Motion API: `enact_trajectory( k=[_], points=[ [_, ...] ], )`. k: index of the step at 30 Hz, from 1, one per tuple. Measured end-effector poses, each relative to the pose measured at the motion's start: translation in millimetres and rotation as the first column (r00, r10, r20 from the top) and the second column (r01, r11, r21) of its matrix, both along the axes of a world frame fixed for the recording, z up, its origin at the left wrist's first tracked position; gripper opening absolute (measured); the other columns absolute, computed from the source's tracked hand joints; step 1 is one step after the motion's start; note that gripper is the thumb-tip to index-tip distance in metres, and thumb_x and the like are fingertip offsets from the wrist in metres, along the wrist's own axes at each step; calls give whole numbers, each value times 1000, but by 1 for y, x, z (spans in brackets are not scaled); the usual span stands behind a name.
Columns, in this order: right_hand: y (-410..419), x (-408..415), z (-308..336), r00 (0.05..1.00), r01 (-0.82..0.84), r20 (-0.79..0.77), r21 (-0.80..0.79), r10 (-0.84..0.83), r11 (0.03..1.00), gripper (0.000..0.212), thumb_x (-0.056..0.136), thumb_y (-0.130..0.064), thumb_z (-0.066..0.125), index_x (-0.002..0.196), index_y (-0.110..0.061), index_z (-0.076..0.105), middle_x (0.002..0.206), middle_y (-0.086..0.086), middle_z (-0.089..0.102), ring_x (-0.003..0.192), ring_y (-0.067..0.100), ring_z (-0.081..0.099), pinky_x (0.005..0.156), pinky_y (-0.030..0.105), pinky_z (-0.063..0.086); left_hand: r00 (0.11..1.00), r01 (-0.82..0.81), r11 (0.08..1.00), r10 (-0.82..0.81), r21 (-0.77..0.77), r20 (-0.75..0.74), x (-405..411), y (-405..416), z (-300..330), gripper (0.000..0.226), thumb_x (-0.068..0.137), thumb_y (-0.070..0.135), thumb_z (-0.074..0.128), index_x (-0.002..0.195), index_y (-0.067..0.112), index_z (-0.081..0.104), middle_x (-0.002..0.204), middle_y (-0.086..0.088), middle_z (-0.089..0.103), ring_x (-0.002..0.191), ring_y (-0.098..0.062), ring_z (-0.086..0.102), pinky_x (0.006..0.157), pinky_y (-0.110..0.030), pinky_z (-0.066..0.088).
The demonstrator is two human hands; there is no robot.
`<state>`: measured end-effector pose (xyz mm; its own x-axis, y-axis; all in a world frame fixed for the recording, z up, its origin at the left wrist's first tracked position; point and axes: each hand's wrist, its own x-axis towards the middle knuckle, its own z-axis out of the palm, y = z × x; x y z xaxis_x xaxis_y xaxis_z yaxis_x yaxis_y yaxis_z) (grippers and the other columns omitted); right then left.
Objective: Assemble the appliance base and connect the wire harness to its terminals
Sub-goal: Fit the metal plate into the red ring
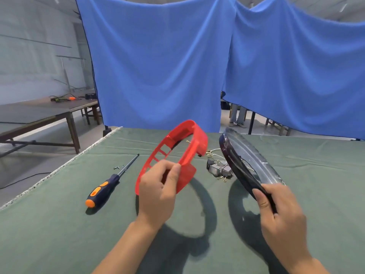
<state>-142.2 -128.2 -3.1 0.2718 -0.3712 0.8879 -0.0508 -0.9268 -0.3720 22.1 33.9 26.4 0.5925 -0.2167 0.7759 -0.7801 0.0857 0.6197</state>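
You hold both parts tilted above the table (59,224), left hand (158,196) gripping the red ring (189,153), right hand (280,212) clamped on the black base plate (243,167), probably to mate them, wire harness (219,170) lying between.

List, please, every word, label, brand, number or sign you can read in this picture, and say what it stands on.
None can be read.
Red plastic ring: no print visible.
Black-rimmed disc: no label visible.
Screwdriver handle: no brand visible.
Items on the far table: too small and blurred to tell.
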Motion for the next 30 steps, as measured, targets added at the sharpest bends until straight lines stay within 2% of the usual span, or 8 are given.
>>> enact_trajectory(
  k=[4, 8, 11, 13, 16, 23, 27, 30],
  points=[
    [2, -4, 3, 999, 36, -10, 0, -36, 999, 33, 93, -36, 46, 83, -10, 63, 79, -11, 51, 73, 9, 45, 74, 4, 34, 958, -21, 945, -74, -326, -276, -2, 5, 6, 26, 90, 24, 50, 65, 20, 53, 52, 13, 47, 48, -1, 35, 45, -17, 29],
    [3, -4, 4, 996, 80, -35, -31, -81, 996, 34, 91, -33, 46, 81, -7, 65, 73, -3, 56, 72, 11, 43, 74, 3, 32, 894, -111, 849, -143, -517, -425, 6, 10, 16, 30, 94, 18, 48, 64, 13, 48, 53, 13, 42, 50, -3, 35, 47, -17, 31],
    [2, -2, 3, 994, 99, -48, -46, -101, 994, 33, 90, -32, 46, 82, -6, 66, 73, -1, 58, 73, 11, 44, 74, 5, 33, 626, -229, 706, -420, -670, -657, 23, 12, 18, 30, 96, 15, 46, 67, 16, 55, 50, 9, 54, 46, -7, 50, 51, -20, 41],
    [1, 1, 4, 993, 105, -51, -38, -107, 994, 34, 89, -31, 46, 82, -5, 66, 74, 1, 60, 74, 13, 46, 74, 9, 34, 423, -286, 685, -537, -670, -730, 28, 12, 18, 31, 95, 18, 46, 64, 18, 50, 43, 7, 48, 36, -8, 45, 44, -19, 37],
    [-3, 3, 5, 994, 98, -50, -6, -98, 995, 34, 89, -32, 46, 84, -6, 66, 75, 1, 59, 72, 17, 51, 67, 15, 35, 296, -318, 673, -599, -668, -744, 28, 14, 16, 36, 94, 17, 44, 59, 17, 41, 36, 4, 37, 28, -10, 36, 35, -11, 29],
    [-6, 5, 6, 992, 126, -29, 44, -125, 991, 34, 90, -36, 43, 84, -10, 64, 76, -3, 54, 74, 14, 46, 69, 12, 34, 260, -263, 637, -676, -724, -690, 31, 18, 16, 37, 93, 14, 40, 57, 18, 34, 41, 5, 31, 32, -9, 28, 34, -14, 21],
    [-2, 4, 10, 993, 103, -66, 57, -99, 993, 35, 88, -37, 43, 83, -10, 64, 73, -2, 55, 67, 22, 51, 60, 16, 34, 361, -249, 670, -606, -699, -709, 30, 17, 19, 37, 93, 16, 42, 56, 19, 44, 42, 6, 36, 36, -10, 32, 35, -15, 24],
    [2, 4, 12, 993, 92, -72, 49, -88, 995, 35, 87, -36, 44, 81, -9, 65, 73, -2, 56, 69, 16, 48, 57, 18, 32, 442, -222, 678, -571, -701, -692, 27, 17, 21, 32, 94, 20, 43, 65, 20, 57, 51, 6, 52, 42, -9, 47, 45, -20, 36]
  ],
)
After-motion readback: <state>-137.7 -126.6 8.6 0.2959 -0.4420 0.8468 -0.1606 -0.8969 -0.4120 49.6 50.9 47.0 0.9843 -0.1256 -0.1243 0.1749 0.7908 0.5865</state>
